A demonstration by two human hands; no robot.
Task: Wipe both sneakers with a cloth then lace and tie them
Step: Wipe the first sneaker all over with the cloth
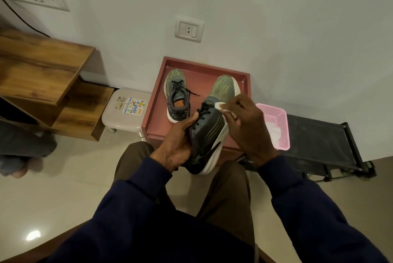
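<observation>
The person sits with 2 hands raised over the lap, 1 on each side of a single shoe. The left hand grips the held sneaker from its left side near the heel, with the thumb curled up to the black laces at the collar. The shoe is tilted, its green toe pointing away toward the wall and its white sole turned to the right. The right hand pinches a white cloth and presses it against the shoe's right side, just behind the green toe area. The 2 hands are apart, with the shoe between them.

The second sneaker stands upright on the red tray table, left of the held one. Its black laces are threaded and 1 loose end trails to the right (whether it is tied I cannot tell). The held sneaker hangs above the table's near right part.

Just right of the table, a pink basket sits on a black rack with something white inside. A beige stool with stickers on top stands left of the table, next to wooden shelves. A wall socket is above the table.
</observation>
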